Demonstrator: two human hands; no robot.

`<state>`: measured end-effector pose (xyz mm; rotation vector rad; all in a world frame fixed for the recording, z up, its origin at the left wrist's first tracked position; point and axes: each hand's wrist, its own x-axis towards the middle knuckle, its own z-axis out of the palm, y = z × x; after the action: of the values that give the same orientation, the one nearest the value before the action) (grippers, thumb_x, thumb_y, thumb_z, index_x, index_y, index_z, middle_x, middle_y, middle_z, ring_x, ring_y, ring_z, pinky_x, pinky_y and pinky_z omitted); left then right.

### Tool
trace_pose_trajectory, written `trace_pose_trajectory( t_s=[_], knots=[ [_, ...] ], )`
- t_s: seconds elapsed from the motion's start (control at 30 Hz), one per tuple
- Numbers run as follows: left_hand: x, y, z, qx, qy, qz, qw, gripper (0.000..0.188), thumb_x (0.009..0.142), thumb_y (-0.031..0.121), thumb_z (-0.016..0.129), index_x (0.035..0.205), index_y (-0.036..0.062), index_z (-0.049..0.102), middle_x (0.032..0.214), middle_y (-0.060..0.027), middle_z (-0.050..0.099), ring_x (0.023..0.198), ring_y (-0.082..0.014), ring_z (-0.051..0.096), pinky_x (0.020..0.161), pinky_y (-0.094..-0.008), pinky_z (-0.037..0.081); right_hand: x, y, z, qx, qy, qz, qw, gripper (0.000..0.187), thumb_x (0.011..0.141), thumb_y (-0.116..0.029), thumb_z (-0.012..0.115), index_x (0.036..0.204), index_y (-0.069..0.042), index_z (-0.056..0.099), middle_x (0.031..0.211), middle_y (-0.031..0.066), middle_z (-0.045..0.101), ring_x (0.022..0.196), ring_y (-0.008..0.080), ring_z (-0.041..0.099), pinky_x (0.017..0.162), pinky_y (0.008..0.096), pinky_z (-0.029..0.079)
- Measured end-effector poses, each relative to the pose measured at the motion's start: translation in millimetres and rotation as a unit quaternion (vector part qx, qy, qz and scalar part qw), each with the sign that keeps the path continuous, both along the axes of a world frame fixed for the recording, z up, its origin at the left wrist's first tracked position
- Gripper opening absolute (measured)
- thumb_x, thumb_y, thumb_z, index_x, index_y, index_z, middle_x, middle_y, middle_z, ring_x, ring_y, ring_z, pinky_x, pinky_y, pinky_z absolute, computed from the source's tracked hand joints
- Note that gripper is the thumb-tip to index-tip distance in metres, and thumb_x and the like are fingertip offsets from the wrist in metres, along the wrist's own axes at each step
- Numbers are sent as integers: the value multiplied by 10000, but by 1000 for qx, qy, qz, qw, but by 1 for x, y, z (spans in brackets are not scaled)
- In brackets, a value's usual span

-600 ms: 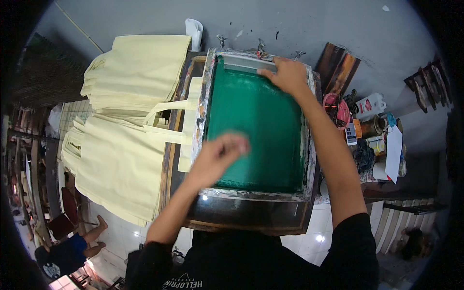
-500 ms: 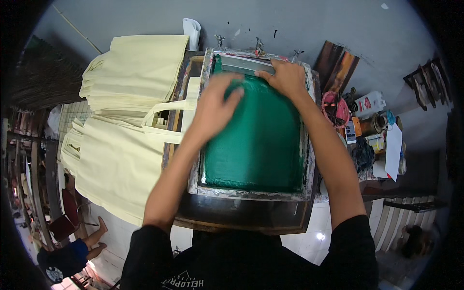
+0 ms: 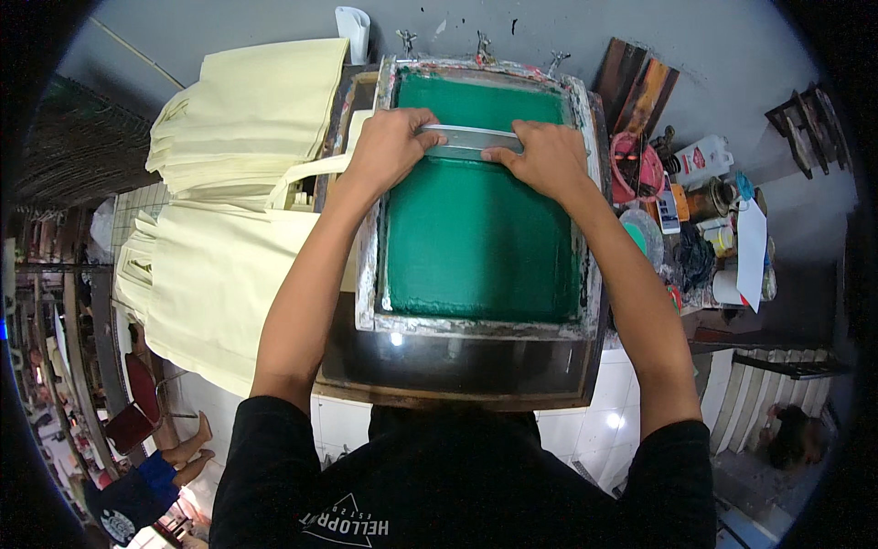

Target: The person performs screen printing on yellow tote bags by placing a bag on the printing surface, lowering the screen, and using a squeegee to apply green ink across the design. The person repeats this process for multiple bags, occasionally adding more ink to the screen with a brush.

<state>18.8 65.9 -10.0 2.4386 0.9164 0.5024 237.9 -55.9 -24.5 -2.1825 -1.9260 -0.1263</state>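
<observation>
A screen printing frame (image 3: 367, 297) with green mesh (image 3: 480, 242) lies flat on a dark board in front of me. Across the far part of the mesh sits a squeegee (image 3: 468, 139) with a pale metallic holder. My left hand (image 3: 393, 148) grips its left end, fingers over the far side and thumb on the near side. At the right end my right hand (image 3: 549, 160) holds it the same way. The blade's lower edge is hidden against the mesh. Beside the frame's left edge, a cream bag's strap (image 3: 311, 169) reaches toward the frame.
Cream cloth bags are stacked in a far pile (image 3: 251, 101) and a near pile (image 3: 215, 284) at left. On the right stand a pink basket (image 3: 638, 166), a white jug (image 3: 704, 160), a phone (image 3: 669, 209) and several containers. Metal clamps (image 3: 483, 46) line the frame's far edge.
My left hand has come onto the squeegee's left end. The squeegee has moved from the frame's far edge toward me, with my right hand still on it. The view has shifted slightly.
</observation>
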Motion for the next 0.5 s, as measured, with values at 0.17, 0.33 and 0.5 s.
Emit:
trace_pose_trajectory(
  t_s=[0.17, 0.33, 0.5],
  knots=[
    [-34, -41, -7, 4, -15, -13, 1000, 268, 883, 288, 747, 1008, 52, 751, 887, -189, 719, 816, -370, 695, 734, -445, 519, -31, -45, 6, -39, 11, 16, 999, 633, 853, -673, 638, 876, -44, 697, 839, 172, 720, 786, 371, 715, 661, 491, 550],
    [-68, -106, 2, 5, -5, -18, 1000, 220, 873, 232, 761, 970, 36, 746, 892, -168, 713, 835, -362, 684, 737, -434, 528, -60, -107, -5, -5, 39, 42, 998, 560, 851, -618, 667, 826, -58, 663, 758, 136, 672, 715, 343, 688, 624, 475, 532],
    [-105, -158, -2, 7, -30, -30, 999, 198, 846, 194, 783, 926, 19, 739, 907, -142, 715, 875, -337, 679, 759, -418, 531, -98, -159, -9, 26, 23, 44, 998, 467, 861, -541, 694, 802, -82, 630, 760, 76, 634, 713, 278, 655, 624, 417, 517]
  ],
)
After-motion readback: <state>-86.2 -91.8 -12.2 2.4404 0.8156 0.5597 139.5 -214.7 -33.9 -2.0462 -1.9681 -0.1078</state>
